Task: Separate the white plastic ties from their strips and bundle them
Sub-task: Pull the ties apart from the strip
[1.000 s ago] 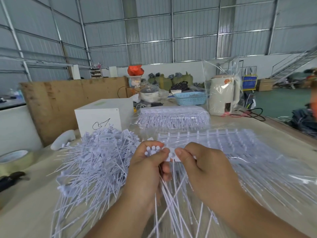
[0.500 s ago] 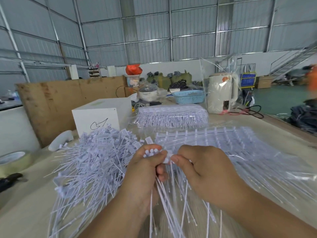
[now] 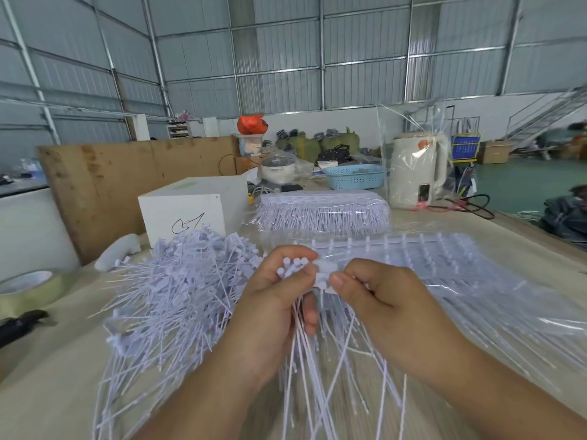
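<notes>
Your worktop (image 3: 47,369) carries a loose heap of ties (image 3: 171,290) left of your hands. Your left hand (image 3: 273,309) grips a bundle of ties (image 3: 295,268); your right hand (image 3: 371,296) pinches the strip (image 3: 324,273) beside it.

White box (image 3: 187,207), tape roll (image 3: 30,289), kettle (image 3: 416,173)

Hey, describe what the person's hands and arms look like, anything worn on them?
Both are bare. The left hand and right hand wear no gloves, and no rings, watch or bracelet show. The forearms are uncovered to the picture's bottom edge, with no sleeves in view. Fingernails are short and unpainted.
</notes>
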### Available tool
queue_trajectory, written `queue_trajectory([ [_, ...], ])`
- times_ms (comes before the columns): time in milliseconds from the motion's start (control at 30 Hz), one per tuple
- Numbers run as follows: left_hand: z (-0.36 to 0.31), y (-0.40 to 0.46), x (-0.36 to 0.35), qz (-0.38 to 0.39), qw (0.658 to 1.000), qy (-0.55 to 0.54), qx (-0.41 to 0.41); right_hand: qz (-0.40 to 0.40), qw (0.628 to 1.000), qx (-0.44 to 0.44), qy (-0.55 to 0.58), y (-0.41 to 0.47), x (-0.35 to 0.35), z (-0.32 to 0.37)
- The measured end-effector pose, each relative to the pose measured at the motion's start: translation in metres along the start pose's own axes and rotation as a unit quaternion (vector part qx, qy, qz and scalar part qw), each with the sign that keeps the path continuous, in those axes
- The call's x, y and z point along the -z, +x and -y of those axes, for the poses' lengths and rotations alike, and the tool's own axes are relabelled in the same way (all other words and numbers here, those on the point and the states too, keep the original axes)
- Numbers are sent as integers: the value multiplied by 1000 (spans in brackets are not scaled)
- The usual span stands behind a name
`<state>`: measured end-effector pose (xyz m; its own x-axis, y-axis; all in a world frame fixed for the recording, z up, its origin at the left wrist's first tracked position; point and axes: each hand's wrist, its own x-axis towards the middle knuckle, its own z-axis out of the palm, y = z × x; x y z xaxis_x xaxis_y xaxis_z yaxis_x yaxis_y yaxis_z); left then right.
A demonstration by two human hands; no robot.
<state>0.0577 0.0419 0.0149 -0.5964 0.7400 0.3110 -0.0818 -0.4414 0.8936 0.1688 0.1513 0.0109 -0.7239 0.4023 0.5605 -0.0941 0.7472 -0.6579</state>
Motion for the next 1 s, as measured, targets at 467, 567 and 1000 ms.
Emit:
queue_trajectory([
  [467,2,0,5,32,994,92,-39,14,986,-107,128,2,-6,-1],
  [567,4,2,5,3,994,108,-29,38,981,-127,142,3,-7,-4],
  [1000,-2,5,11,-123,974,157,-106,90,989,-108,51,3,3,-14],
])
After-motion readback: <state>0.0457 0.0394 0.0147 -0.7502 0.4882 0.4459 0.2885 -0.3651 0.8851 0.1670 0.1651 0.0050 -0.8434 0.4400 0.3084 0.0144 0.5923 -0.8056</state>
